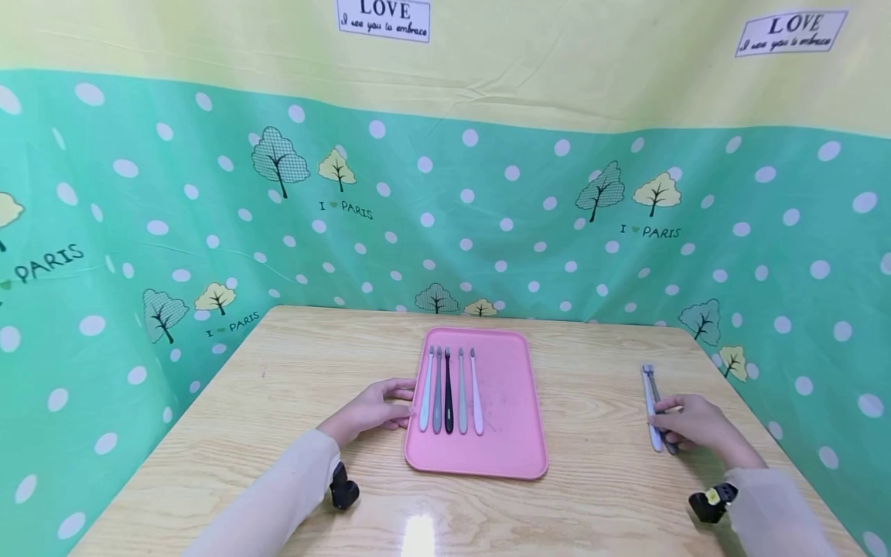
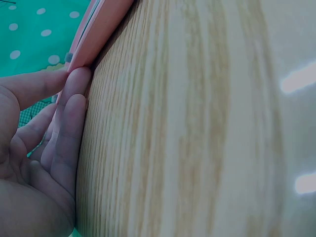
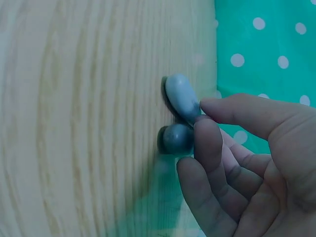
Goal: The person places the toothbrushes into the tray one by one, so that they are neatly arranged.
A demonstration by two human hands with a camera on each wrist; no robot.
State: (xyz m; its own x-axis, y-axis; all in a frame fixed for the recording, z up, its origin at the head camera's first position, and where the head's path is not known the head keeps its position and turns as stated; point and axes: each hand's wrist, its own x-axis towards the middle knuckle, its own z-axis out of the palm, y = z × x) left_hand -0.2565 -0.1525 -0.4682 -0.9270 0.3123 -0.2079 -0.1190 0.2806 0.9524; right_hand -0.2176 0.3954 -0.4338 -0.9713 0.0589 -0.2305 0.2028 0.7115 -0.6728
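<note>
In the head view my left hand (image 1: 379,406) is at the left edge of a pink tray (image 1: 511,456). The left wrist view has its thumb and fingertips pinching the tray's rim (image 2: 106,29). Several toothbrushes lie side by side on the tray, among them a black toothbrush (image 1: 448,394) and a pinkish-white toothbrush (image 1: 476,402). Far to the right, my right hand (image 1: 696,425) pinches a white toothbrush (image 1: 650,402) and a grey toothbrush (image 1: 656,387) between thumb and fingers. Their rounded handle ends poke out past the fingertips in the right wrist view, close over the tabletop.
The wooden table (image 1: 585,464) reaches back to a green and yellow curtain (image 1: 487,193) with dots and trees, which also hangs along both sides. A black wrist camera (image 1: 343,487) sits at the left sleeve and another black camera (image 1: 711,501) at the right.
</note>
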